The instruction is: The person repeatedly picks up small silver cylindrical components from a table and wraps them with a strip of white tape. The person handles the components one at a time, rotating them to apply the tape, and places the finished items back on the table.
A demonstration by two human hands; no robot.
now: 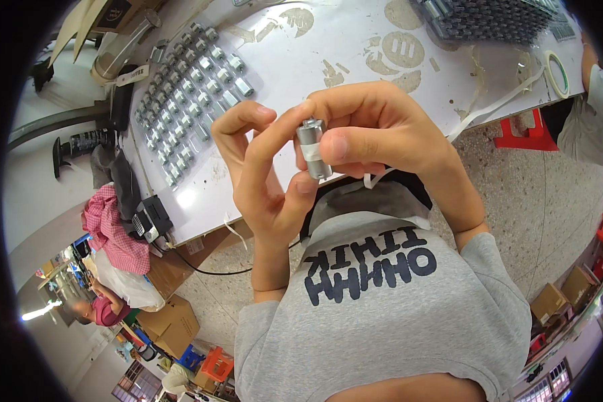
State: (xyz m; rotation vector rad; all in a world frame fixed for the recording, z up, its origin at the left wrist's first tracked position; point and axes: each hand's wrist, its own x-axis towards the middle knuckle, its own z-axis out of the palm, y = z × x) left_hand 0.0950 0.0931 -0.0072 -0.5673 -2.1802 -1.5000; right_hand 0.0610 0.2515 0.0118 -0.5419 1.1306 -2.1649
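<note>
A small silver cylinder that looks like a small electric motor (319,169), with a white tape band round its middle, is held up in front of my chest above the table's near edge. My right hand (398,137) pinches it, the thumb pressed on the tape band and the fingers behind. From the other side my left hand (261,194) curls round it, index fingertip by its top end and thumb tip by its lower end. The left middle finger is bent and stands away from the motor. A thin white strip (375,179) hangs just below my right hand.
Rows of similar taped motors (191,100) stand on the white table (281,60) at left. More metal motors (489,23) are stacked at far right, near a tape roll (557,74) with a strip trailing off. A black box (153,218) sits at the left edge. Another person is at right.
</note>
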